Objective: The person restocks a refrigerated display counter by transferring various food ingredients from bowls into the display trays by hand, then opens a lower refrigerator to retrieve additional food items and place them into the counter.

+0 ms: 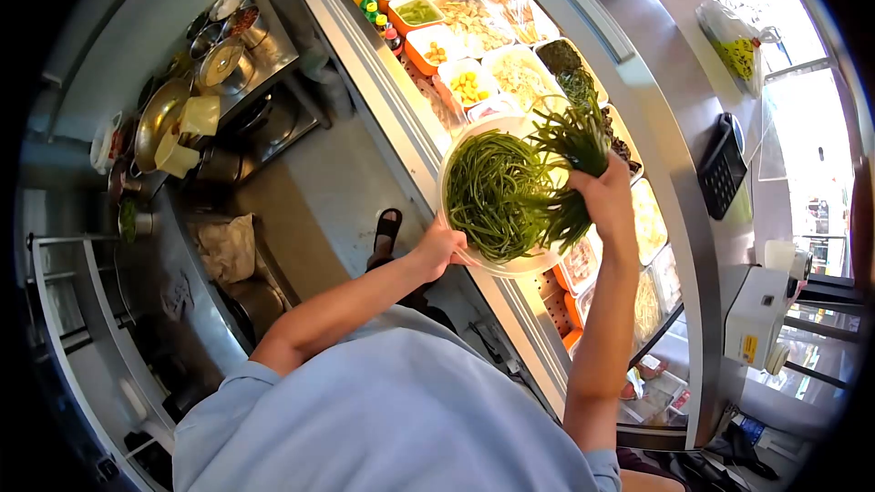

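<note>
My left hand (438,251) is closed on the near-left rim of a large pale bowl (521,266), which is held over the lit display case. A tangled heap of long, thin green vegetable strands (495,193) fills the left side of the bowl. In my right hand (605,197), closed over the bowl's right side, is a thick bunch of the same green strands (572,141). Ends of this bunch stick out above the hand, and others hang down into the bowl.
Food trays (469,23) and small bottles (369,5) fill the display case (369,64). To the left, a metal stand holds pots (226,68) and a wok (157,123). A calculator (723,167) and a white machine (755,317) are along the right counter.
</note>
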`<state>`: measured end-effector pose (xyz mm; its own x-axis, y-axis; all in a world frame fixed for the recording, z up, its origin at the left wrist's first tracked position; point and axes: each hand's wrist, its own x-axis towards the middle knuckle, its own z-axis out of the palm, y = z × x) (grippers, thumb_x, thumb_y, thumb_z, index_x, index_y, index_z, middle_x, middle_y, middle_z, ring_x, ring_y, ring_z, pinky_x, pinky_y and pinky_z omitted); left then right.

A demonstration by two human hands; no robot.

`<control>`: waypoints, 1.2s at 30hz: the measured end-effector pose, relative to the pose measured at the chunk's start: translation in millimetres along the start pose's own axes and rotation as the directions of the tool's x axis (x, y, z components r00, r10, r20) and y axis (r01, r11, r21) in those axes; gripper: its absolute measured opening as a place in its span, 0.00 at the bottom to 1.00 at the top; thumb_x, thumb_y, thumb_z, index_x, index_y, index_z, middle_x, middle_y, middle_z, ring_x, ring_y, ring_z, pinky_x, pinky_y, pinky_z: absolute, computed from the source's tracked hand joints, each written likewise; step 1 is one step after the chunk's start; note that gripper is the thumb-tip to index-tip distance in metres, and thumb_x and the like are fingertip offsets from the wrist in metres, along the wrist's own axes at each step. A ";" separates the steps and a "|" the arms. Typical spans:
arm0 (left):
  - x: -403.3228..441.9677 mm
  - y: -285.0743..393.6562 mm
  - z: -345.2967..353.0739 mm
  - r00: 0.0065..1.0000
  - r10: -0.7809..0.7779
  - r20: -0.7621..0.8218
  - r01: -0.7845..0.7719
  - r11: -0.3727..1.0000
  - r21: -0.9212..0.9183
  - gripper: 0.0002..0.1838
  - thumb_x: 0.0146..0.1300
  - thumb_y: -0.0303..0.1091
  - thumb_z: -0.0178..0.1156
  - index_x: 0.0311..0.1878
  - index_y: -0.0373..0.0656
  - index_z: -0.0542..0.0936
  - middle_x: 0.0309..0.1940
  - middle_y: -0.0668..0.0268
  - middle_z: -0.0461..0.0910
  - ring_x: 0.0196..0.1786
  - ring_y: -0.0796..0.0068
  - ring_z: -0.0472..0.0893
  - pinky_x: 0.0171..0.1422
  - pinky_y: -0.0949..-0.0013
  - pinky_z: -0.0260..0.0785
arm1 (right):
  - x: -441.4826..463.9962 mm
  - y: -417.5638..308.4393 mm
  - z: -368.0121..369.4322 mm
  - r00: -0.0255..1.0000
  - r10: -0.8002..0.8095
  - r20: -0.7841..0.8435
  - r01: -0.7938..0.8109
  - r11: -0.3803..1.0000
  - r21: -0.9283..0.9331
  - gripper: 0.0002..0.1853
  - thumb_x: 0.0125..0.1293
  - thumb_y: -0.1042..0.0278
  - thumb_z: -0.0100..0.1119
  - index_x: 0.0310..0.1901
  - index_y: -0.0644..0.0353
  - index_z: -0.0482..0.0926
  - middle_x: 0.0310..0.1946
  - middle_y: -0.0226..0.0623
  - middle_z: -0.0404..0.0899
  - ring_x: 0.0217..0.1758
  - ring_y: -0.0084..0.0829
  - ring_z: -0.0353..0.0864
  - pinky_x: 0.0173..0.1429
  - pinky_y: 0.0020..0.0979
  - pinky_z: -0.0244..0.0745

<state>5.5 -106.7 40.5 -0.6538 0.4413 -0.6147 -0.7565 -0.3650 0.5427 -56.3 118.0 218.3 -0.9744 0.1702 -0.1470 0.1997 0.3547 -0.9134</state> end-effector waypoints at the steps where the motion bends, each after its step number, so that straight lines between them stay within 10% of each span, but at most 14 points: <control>1: 12.8 1.3 -6.9 0.999 -0.031 0.035 0.032 0.999 -0.041 0.44 0.55 0.12 0.45 0.76 0.51 0.50 0.63 0.54 0.68 0.53 0.50 0.82 0.45 0.47 0.87 | 14.0 21.4 7.7 0.990 0.143 -0.016 -0.144 0.984 -0.104 0.17 0.53 0.80 0.61 0.47 0.69 0.81 0.32 0.39 0.84 0.35 0.29 0.83 0.42 0.32 0.78; 5: 60.1 16.0 -25.1 0.996 -0.042 0.081 0.043 0.999 -0.018 0.47 0.55 0.12 0.45 0.78 0.54 0.46 0.66 0.55 0.66 0.57 0.52 0.80 0.44 0.51 0.87 | 57.8 94.0 75.9 0.944 0.305 -0.129 -0.313 0.694 -0.648 0.23 0.49 0.56 0.66 0.48 0.56 0.84 0.35 0.40 0.86 0.41 0.35 0.84 0.51 0.34 0.75; 10: 115.8 47.5 -42.9 0.994 -0.050 0.095 0.041 0.995 0.090 0.48 0.55 0.12 0.44 0.79 0.54 0.45 0.68 0.53 0.66 0.57 0.52 0.81 0.43 0.50 0.87 | 114.7 118.7 59.7 0.942 0.310 -0.126 -0.334 0.895 -0.296 0.18 0.48 0.74 0.64 0.43 0.71 0.81 0.31 0.42 0.84 0.35 0.31 0.82 0.45 0.31 0.76; 12: 119.6 77.0 -29.1 0.989 -0.097 0.115 0.088 0.993 0.081 0.50 0.54 0.12 0.45 0.80 0.58 0.43 0.68 0.52 0.65 0.58 0.52 0.80 0.44 0.50 0.87 | 126.1 85.5 54.4 0.922 0.294 -0.251 -0.379 0.816 -0.436 0.22 0.48 0.77 0.63 0.48 0.71 0.80 0.37 0.42 0.85 0.38 0.29 0.82 0.47 0.28 0.75; 16: 148.1 87.4 -23.9 0.989 -0.114 0.099 0.110 0.993 0.038 0.56 0.51 0.09 0.46 0.81 0.68 0.44 0.73 0.57 0.57 0.62 0.54 0.75 0.38 0.61 0.86 | 136.1 67.1 44.8 0.977 0.092 -0.192 -0.111 0.990 -0.088 0.23 0.50 0.80 0.57 0.52 0.71 0.79 0.40 0.37 0.85 0.41 0.27 0.82 0.50 0.26 0.76; 21: 182.6 90.7 6.9 0.982 0.042 0.184 -0.048 0.998 0.026 0.57 0.52 0.09 0.47 0.80 0.70 0.42 0.73 0.53 0.59 0.53 0.53 0.81 0.31 0.59 0.87 | 169.7 136.5 48.1 0.900 0.384 -0.208 -0.434 0.834 -0.341 0.20 0.50 0.73 0.60 0.47 0.67 0.82 0.29 0.38 0.82 0.33 0.34 0.80 0.44 0.34 0.75; 24: 185.0 112.6 24.2 0.986 -0.031 0.167 0.016 0.996 0.090 0.56 0.53 0.08 0.42 0.81 0.67 0.39 0.75 0.51 0.57 0.53 0.55 0.80 0.37 0.56 0.86 | 177.4 138.3 36.6 0.928 0.295 -0.227 -0.348 0.903 -0.252 0.20 0.48 0.75 0.61 0.47 0.68 0.82 0.28 0.38 0.82 0.32 0.32 0.79 0.42 0.32 0.75; 29: 265.5 44.5 28.0 0.999 0.049 -0.004 -0.047 0.982 0.185 0.55 0.50 0.13 0.50 0.82 0.62 0.46 0.70 0.49 0.65 0.44 0.66 0.79 0.35 0.67 0.77 | 203.0 151.5 -31.4 0.946 0.255 -0.200 -0.271 0.961 -0.057 0.17 0.51 0.80 0.58 0.46 0.69 0.81 0.34 0.34 0.83 0.34 0.27 0.80 0.41 0.28 0.76; 36: 353.9 32.2 89.1 0.996 -0.052 0.067 0.052 0.999 0.005 0.44 0.52 0.12 0.50 0.72 0.57 0.56 0.52 0.54 0.70 0.38 0.57 0.81 0.31 0.51 0.84 | 245.1 141.4 -115.8 0.906 0.228 -0.357 -0.188 0.971 0.145 0.06 0.51 0.81 0.60 0.33 0.65 0.78 0.24 0.35 0.77 0.24 0.30 0.77 0.29 0.30 0.77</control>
<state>-249.0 110.7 -108.5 -0.6109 0.5134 -0.6027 -0.7894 -0.3371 0.5130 -255.0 316.3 97.0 -0.7999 0.5636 -0.2060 0.3618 0.1792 -0.9149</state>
